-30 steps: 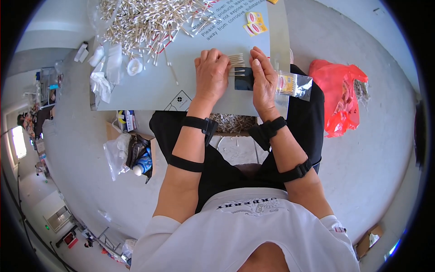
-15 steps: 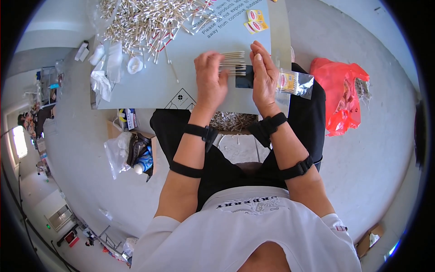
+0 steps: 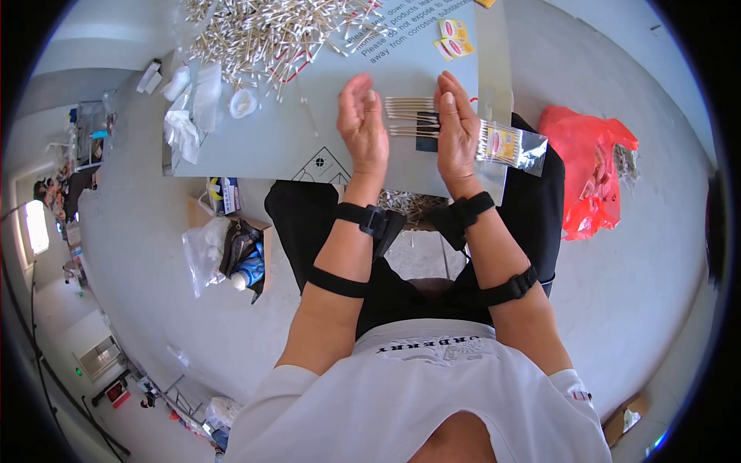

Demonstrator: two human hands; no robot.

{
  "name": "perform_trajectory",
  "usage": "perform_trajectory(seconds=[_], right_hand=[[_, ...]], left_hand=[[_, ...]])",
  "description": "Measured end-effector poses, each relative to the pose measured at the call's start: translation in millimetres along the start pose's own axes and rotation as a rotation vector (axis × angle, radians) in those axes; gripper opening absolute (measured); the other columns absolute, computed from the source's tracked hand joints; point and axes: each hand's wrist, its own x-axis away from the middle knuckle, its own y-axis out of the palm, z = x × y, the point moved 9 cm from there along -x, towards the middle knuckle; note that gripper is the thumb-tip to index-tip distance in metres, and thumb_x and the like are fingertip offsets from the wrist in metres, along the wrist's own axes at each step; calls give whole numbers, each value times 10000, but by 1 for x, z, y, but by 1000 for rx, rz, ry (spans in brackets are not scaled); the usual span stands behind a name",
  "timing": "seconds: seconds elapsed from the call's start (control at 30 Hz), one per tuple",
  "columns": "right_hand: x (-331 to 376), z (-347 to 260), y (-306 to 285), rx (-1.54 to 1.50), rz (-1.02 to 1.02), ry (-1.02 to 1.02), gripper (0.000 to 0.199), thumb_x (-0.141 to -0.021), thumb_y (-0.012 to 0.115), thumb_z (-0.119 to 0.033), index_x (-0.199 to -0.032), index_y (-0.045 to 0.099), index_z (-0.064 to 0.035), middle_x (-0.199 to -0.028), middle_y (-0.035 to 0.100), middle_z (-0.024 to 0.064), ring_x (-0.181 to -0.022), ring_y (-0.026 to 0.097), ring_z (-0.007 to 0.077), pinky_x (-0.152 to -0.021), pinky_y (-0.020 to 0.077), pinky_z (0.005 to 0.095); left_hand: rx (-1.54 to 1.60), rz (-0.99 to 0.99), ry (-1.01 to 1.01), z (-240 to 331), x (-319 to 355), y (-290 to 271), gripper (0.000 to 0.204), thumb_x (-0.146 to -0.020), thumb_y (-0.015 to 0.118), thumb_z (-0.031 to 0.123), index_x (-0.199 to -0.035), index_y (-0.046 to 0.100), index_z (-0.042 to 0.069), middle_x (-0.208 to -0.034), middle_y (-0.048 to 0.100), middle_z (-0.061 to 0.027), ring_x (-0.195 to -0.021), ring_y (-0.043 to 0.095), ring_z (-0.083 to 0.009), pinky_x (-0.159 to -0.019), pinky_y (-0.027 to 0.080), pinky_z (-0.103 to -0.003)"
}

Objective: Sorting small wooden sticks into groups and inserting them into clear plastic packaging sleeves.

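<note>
A row of cotton swabs (image 3: 410, 105) lies side by side on the grey board (image 3: 255, 150), between my two hands. My left hand (image 3: 363, 127) stands on edge by the left ends of the swabs, its palm turned toward them and its fingers loosely apart. On the other side, my right hand (image 3: 458, 131) rests on edge with its fingers stretched up, against the right ends. A dark flat piece (image 3: 425, 143) lies partly under the swabs and my right hand. Just right of that hand is a clear plastic sleeve (image 3: 532, 152) holding swabs and a yellow card (image 3: 502, 142).
A large heap of loose swabs (image 3: 270, 38) covers the board's far left. Yellow cards (image 3: 454, 40) lie at the far right. White plastic scraps (image 3: 184, 133) and a small white lid (image 3: 242, 103) sit at left. A red bag (image 3: 588, 170) and a cardboard box (image 3: 267, 255) stand on the floor.
My left hand has turned from over the swabs' left ends to an upright, palm-inward pose clear of them. My right hand stays on edge by the swabs. The whole view has shifted slightly.
</note>
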Motion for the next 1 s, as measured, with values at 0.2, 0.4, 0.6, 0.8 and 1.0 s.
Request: perform_trajectory(seconds=[0.2,0.4,0.6,0.8,1.0], right_hand=[[-1,-7,-4,-6,-29,-6,345,-1027,441,-171,-1258,541,65,-1409,452,151,-1291,450,213,-1110,370,328],[-1,-5,-4,2,-14,-2,331,-1023,451,-163,-1236,559,66,-1397,462,147,-1275,462,215,-1104,377,326],[-2,-3,-6,29,-19,-9,319,-1018,465,-161,-1211,575,67,-1388,470,147,-1267,471,215,-1102,379,326],[-2,-5,-5,46,-12,0,312,-1016,470,-166,-1192,587,64,-1382,478,137,-1264,474,215,-1093,387,326],[-2,-3,-5,-10,-12,14,297,-1016,469,-159,-1161,602,64,-1380,478,134,-1262,472,210,-1088,392,321]], left_hand=[[-1124,219,148,44,-26,-90,135,-780,695,121,-842,601,47,-882,583,-88,-891,559,-282,-787,463,-402],[-1386,-36,-8,18,-39,-85,123,-759,710,144,-768,616,66,-891,614,-105,-916,564,-339,-786,450,-463],[-1465,204,169,34,-65,-75,170,-784,706,172,-836,609,42,-929,610,-126,-934,563,-349,-797,447,-469],[-1503,20,-36,7,-67,-65,164,-811,681,190,-876,615,55,-967,612,-122,-956,564,-344,-819,445,-475],[-1380,-65,25,16,-53,-51,136,-812,677,175,-858,613,63,-940,600,-105,-945,556,-330,-803,439,-469]])
